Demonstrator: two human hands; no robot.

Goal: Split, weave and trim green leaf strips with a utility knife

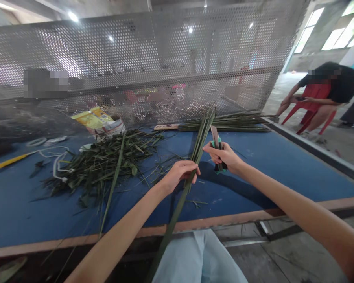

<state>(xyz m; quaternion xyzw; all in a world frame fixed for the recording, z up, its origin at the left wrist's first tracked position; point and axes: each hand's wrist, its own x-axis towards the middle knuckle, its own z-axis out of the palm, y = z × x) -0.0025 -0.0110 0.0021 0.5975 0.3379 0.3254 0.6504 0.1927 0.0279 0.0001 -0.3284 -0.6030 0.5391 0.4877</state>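
Note:
My left hand (181, 173) is closed around a long green palm leaf stalk (198, 145) that slants from my lap up over the blue table (253, 184). My right hand (222, 155) grips a small knife with a teal handle (217, 143), its blade pointing up right beside the stalk. Both hands hover above the middle of the table, close together.
A heap of green leaf trimmings (103, 163) lies left of my hands. A bundle of cut stalks (224, 122) rests at the far edge by a perforated metal screen (135, 67). A yellow bag (98, 122), white cord (57, 157) and a seated person (321, 94) at far right.

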